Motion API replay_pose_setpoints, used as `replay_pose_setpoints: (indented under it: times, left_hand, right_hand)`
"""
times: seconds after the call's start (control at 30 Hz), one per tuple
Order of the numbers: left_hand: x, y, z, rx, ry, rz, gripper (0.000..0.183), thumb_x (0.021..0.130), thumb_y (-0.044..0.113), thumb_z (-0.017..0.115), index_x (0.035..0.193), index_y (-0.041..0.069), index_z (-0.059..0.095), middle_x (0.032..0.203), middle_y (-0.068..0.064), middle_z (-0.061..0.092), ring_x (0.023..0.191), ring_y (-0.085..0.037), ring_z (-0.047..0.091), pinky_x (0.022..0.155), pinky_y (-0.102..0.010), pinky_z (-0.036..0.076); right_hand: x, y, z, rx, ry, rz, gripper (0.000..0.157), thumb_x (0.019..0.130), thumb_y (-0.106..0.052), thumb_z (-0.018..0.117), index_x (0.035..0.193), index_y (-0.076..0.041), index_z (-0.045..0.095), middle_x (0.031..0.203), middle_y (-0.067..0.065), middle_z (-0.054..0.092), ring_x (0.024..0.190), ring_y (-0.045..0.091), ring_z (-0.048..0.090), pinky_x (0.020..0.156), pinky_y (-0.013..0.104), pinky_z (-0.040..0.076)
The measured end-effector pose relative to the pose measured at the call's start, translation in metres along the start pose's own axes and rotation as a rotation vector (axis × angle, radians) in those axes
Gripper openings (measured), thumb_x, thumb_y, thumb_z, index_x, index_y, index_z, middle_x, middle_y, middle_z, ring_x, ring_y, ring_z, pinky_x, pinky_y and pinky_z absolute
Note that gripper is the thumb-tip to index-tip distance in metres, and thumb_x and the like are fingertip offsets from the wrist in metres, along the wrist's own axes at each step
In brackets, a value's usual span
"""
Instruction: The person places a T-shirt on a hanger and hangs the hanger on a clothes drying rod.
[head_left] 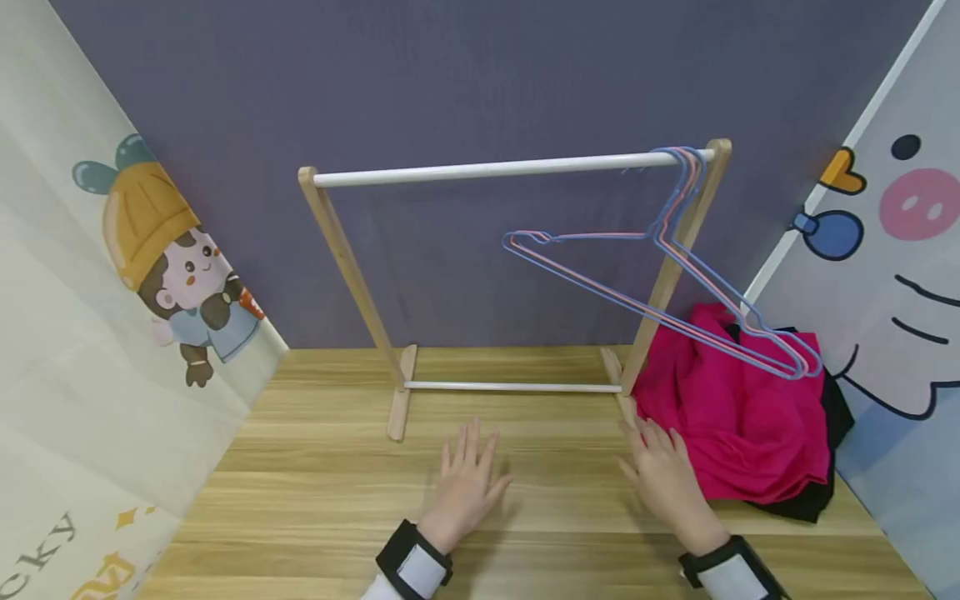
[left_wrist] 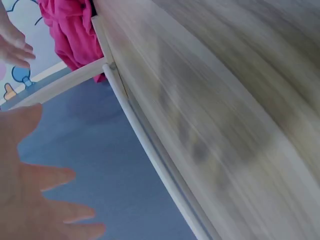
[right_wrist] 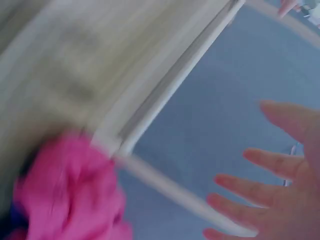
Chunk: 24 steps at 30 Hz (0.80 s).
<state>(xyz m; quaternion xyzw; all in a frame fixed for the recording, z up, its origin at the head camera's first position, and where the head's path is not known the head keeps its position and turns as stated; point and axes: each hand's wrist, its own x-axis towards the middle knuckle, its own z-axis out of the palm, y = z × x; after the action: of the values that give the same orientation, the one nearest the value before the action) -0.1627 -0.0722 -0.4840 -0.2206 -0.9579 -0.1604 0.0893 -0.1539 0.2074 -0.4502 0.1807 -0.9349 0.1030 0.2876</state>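
Hangers (head_left: 670,218) hang bare at the right end of the rack (head_left: 480,171); pink cloth (head_left: 738,417) lies heaped beside it, unhung, we judge. Before it, left hand (head_left: 467,483) and right hand (head_left: 663,475) spread wide, each grip empty.

At your 12 o'clock, a rack (head_left: 352,279) of smooth, matt wood carries a smooth rail (head_left: 480,169) above a wood-grained surface (head_left: 300,500); plastic-looking hangers (head_left: 652,310) at 1 o'clock, matt, soft-looking cloth (head_left: 750,442) at 2.
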Motion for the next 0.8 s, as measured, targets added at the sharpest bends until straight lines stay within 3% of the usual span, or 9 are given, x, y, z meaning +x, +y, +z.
replay_pose_setpoints:
  times: [0.07, 0.33, 0.57, 0.8]
  left_hand:
    - [-0.001, -0.002, -0.003, -0.014, 0.0, 0.031, 0.062, 0.087, 0.038, 0.049, 0.134, 0.005, 0.027, 0.141, -0.029, 0.016, 0.126, -0.043, 0.016, 0.098, -0.064, 0.019]
    - [-0.011, -0.011, -0.011, 0.021, 0.097, 0.203, 0.049, 0.085, 0.028, 0.055, 0.123, 0.001, 0.041, 0.118, -0.023, 0.051, 0.109, -0.035, 0.046, 0.089, -0.053, 0.04]
    - [-0.018, -0.019, -0.008, 0.0, 0.163, 0.303, 0.039, 0.08, 0.02, 0.06, 0.111, -0.001, 0.051, 0.108, -0.022, 0.057, 0.1, -0.033, 0.052, 0.082, -0.051, 0.046]
    - [-0.024, -0.026, -0.006, -0.028, 0.172, 0.333, 0.029, 0.078, 0.017, 0.063, 0.102, 0.002, 0.059, 0.099, -0.015, 0.061, 0.093, -0.026, 0.055, 0.078, -0.045, 0.049]
  right_hand:
    - [-0.002, 0.019, -0.008, -0.048, 0.003, -0.028, 0.05, 0.061, -0.014, 0.072, 0.104, 0.003, 0.054, 0.097, 0.028, 0.056, 0.089, 0.042, 0.052, 0.073, 0.062, 0.042]
    - [-0.015, 0.075, -0.028, -0.097, -0.212, 0.046, 0.045, 0.062, -0.01, 0.073, 0.1, 0.005, 0.055, 0.093, 0.029, 0.056, 0.086, 0.044, 0.052, 0.07, 0.062, 0.044]
    - [-0.022, 0.097, -0.033, -0.118, -0.238, 0.059, 0.048, 0.059, -0.009, 0.075, 0.1, 0.006, 0.053, 0.092, 0.031, 0.053, 0.08, 0.046, 0.051, 0.065, 0.061, 0.045]
    - [-0.027, 0.114, -0.032, -0.108, -0.297, 0.096, 0.042, 0.061, -0.01, 0.074, 0.094, 0.008, 0.054, 0.078, 0.025, 0.057, 0.071, 0.04, 0.055, 0.06, 0.057, 0.047]
